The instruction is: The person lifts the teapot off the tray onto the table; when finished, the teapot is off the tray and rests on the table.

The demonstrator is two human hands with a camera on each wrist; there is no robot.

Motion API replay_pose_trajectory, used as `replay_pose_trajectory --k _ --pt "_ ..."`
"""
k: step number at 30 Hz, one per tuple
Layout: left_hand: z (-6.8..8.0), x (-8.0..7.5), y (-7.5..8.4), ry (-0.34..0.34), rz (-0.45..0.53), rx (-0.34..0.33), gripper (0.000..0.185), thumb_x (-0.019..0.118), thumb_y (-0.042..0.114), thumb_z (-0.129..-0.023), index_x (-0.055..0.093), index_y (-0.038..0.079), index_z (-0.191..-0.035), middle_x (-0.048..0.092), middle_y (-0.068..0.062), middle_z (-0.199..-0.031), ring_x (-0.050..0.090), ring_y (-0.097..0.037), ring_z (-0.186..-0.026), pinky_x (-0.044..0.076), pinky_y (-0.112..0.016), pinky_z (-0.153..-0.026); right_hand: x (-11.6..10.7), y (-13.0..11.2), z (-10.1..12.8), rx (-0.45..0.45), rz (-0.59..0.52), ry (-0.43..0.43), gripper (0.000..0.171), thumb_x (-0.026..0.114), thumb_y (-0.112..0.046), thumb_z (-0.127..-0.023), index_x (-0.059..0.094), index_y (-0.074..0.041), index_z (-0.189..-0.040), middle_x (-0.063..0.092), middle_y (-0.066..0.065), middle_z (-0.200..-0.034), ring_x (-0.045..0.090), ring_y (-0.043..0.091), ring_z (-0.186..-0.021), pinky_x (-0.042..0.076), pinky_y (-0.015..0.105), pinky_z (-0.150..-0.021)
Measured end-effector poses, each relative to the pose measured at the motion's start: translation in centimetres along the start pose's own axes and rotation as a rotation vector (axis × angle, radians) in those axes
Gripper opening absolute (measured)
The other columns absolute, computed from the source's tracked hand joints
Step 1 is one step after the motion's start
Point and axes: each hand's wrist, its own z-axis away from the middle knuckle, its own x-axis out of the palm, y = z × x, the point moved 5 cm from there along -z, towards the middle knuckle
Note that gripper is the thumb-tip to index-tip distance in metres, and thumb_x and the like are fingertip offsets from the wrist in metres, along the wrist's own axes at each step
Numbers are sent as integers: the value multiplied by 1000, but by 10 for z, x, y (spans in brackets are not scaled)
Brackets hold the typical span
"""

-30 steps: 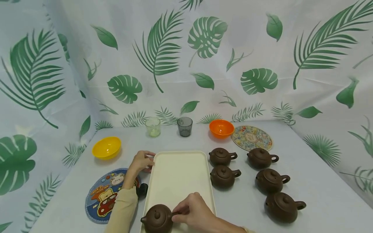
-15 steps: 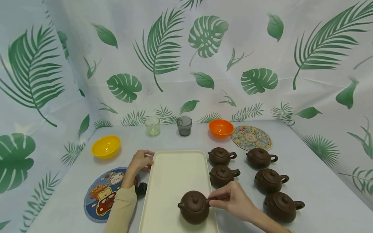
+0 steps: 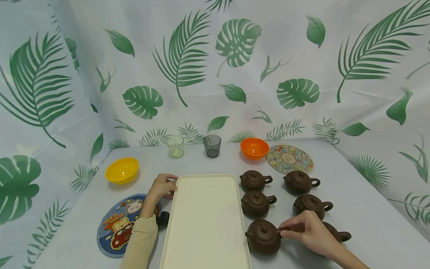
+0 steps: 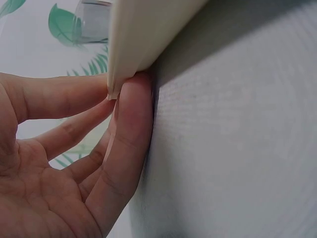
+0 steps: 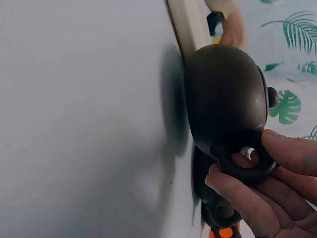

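Note:
My right hand (image 3: 312,233) pinches the handle of a dark brown lidded teapot (image 3: 263,237). That teapot is upright at the right side of the cream tray (image 3: 206,220), its spout toward the tray. In the right wrist view, the teapot (image 5: 225,94) is very near the tabletop, with thumb and fingers on its looped handle. My left hand (image 3: 163,186) is at the tray's far left corner. The left wrist view shows its thumb and a finger (image 4: 131,114) gripping the tray's rim (image 4: 133,44). Nothing stands on the visible part of the tray.
Two teapots (image 3: 256,203) stand right of the tray; further right are more teapots (image 3: 300,183), one partly behind my right hand. A yellow bowl (image 3: 122,170), two glasses (image 3: 212,146), an orange bowl (image 3: 254,148) and a patterned round mat (image 3: 290,158) are behind. A blue mat (image 3: 112,224) lies left.
My right hand has carried the teapot rightward, from the near left of the tray, across it and over its right edge to beside it. The left hand has stayed at the tray's corner.

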Motion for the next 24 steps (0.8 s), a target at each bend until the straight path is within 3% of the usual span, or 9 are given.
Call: replay_pose_trajectory --k 11,24 --pt "0 1 -1 -4 8 -1 40 61 -7 -81 60 -4 -121 64 -19 -94 63 -21 -65 58 -34 -54 2 3 -5 35 -28 -52 16 74 -12 -82 76 -1 -93 74 7 -89 67 2 -81 56 21 -66" --pt "0 0 0 -6 10 6 40 60 -7 -82 59 -4 -122 64 -19 -95 63 -22 -64 58 -34 -55 2 4 -8 -15 33 -100 13 75 -14 -81 77 -5 -90 74 1 -87 67 3 -82 55 20 -66"
